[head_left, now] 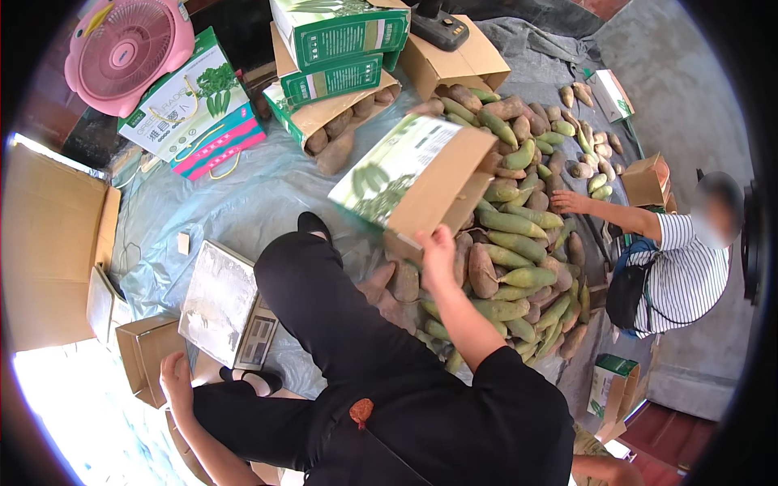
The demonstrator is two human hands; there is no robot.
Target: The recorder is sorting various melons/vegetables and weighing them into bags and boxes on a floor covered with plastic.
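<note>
My right hand (438,253) grips the near edge of a green-and-white cardboard carton (442,174). The carton is tilted with its open brown end facing the pile. Beneath and beside it lies a big heap of long green radishes (516,245), mixed with brownish, soil-coloured roots (483,271). What the carton holds inside cannot be made out. At the lower left my left hand (176,384) is empty, its fingers apart and slightly curled, near a small open brown box (150,360). A flat weighing scale (217,304) with a worn metal top sits beyond that hand.
A co-worker (677,263) in a striped shirt reaches to the heap from the right. Stacked green cartons (340,49), one filled with roots, stand at the back. A pink fan (126,53) and gift bags (198,109) are far left. Plastic sheeting (235,190) covers the floor.
</note>
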